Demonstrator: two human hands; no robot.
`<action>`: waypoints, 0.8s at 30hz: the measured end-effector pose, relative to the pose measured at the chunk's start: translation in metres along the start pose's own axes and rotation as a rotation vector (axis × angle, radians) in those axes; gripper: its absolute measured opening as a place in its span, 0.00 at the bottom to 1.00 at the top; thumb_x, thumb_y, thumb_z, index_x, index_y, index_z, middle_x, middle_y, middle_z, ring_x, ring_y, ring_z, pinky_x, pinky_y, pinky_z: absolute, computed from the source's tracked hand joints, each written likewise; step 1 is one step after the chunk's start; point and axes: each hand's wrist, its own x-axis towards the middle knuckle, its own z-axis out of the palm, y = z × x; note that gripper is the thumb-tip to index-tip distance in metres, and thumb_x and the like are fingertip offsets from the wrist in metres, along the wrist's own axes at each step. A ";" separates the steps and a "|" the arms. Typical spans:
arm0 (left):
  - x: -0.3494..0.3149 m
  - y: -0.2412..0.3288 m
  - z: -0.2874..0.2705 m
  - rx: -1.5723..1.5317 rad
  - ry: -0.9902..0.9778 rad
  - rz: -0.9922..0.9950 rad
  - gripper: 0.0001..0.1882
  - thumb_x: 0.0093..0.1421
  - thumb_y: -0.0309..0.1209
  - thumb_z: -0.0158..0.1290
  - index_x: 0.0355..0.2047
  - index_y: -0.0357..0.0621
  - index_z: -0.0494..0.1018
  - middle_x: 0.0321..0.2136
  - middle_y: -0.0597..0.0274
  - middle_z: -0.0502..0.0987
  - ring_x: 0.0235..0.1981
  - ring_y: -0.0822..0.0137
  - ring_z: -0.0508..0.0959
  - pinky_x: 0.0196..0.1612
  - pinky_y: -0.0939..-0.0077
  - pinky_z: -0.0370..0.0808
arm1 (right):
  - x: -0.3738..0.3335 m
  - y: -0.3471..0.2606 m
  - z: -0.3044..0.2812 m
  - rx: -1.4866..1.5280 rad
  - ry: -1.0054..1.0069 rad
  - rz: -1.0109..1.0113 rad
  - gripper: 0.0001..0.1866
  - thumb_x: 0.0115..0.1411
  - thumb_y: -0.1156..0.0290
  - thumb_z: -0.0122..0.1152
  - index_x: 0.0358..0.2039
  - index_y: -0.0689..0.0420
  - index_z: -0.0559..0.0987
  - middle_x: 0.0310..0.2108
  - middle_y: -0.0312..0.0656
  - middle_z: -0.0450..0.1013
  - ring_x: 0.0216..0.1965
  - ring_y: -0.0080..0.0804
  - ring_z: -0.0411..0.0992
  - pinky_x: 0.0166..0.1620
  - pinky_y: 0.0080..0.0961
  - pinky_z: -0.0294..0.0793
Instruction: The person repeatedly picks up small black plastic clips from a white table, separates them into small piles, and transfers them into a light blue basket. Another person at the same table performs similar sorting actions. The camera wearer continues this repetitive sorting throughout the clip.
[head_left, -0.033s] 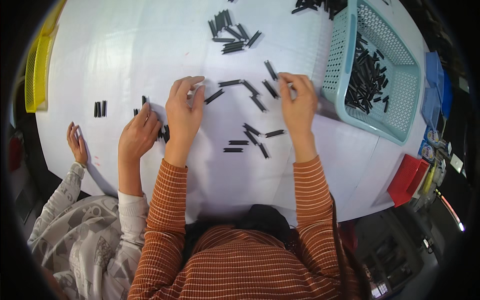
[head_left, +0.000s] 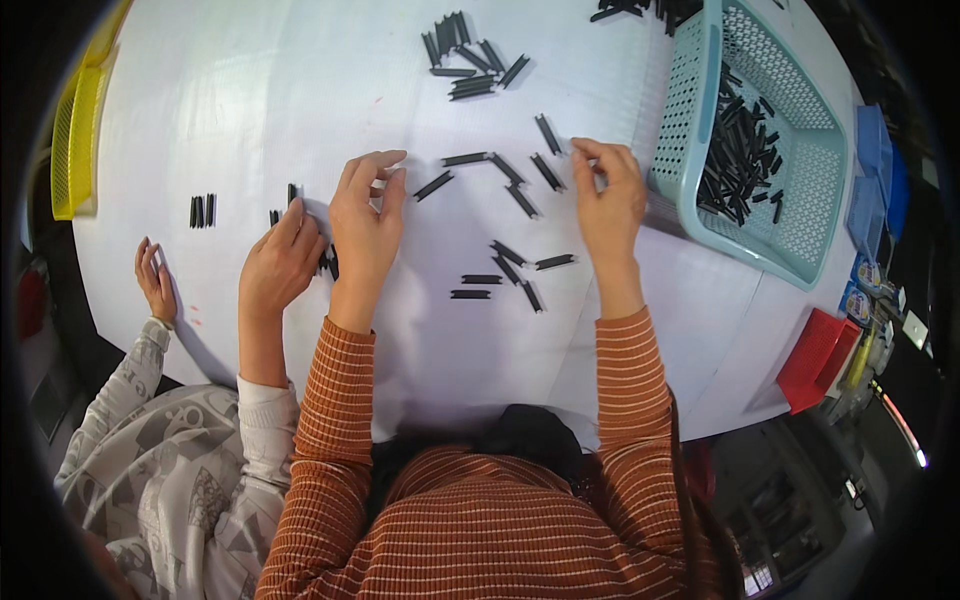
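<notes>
Short black grooved strips lie scattered on the white table between my hands. My left hand (head_left: pixel 367 215) is open, thumb and fingers apart, with nothing visible in it; the nearest piece is a slanting black strip (head_left: pixel 433 186) just right of the thumb. My right hand (head_left: pixel 612 205) is also open, fingers bent and apart from the thumb, beside another black strip (head_left: pixel 547 172) without touching it. One more strip (head_left: pixel 547 134) lies beyond that. Nearer to me is a loose group with a strip (head_left: pixel 555 262) at its right, and a larger black pile (head_left: pixel 470 60) is farther off.
A light-blue basket (head_left: pixel 690 130) holding many strips stands at the right, with a red bin (head_left: pixel 815 360) nearer. At my left, a co-worker's hand (head_left: pixel 280 260) touches strips; their other hand (head_left: pixel 155 285) rests by the table edge. A yellow basket (head_left: pixel 80 140) stands far left.
My right hand has shifted slightly to the right, away from the strips beside it. My left hand has hardly moved, and the strips keep their arrangement.
</notes>
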 end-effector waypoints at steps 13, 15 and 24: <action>-0.013 -0.010 -0.007 0.023 -0.057 -0.112 0.10 0.60 0.21 0.52 0.41 0.42 0.79 0.39 0.60 0.79 0.29 0.67 0.77 0.31 0.78 0.73 | 0.013 0.002 0.020 -0.072 -0.185 -0.100 0.16 0.61 0.79 0.50 0.45 0.51 0.81 0.39 0.36 0.72 0.37 0.32 0.71 0.41 0.28 0.72; -0.008 -0.007 -0.005 0.038 -0.076 -0.080 0.11 0.60 0.21 0.52 0.41 0.42 0.80 0.39 0.59 0.79 0.29 0.66 0.77 0.32 0.77 0.74 | 0.011 0.000 0.020 -0.102 -0.201 -0.137 0.19 0.62 0.81 0.48 0.48 0.51 0.81 0.39 0.37 0.71 0.33 0.29 0.69 0.39 0.24 0.71; 0.011 -0.004 0.016 0.097 -0.135 0.109 0.15 0.60 0.19 0.51 0.44 0.48 0.81 0.40 0.63 0.79 0.25 0.75 0.72 0.27 0.82 0.69 | 0.010 0.004 0.022 -0.110 -0.196 -0.183 0.21 0.60 0.82 0.46 0.47 0.47 0.82 0.39 0.36 0.72 0.35 0.31 0.71 0.42 0.26 0.72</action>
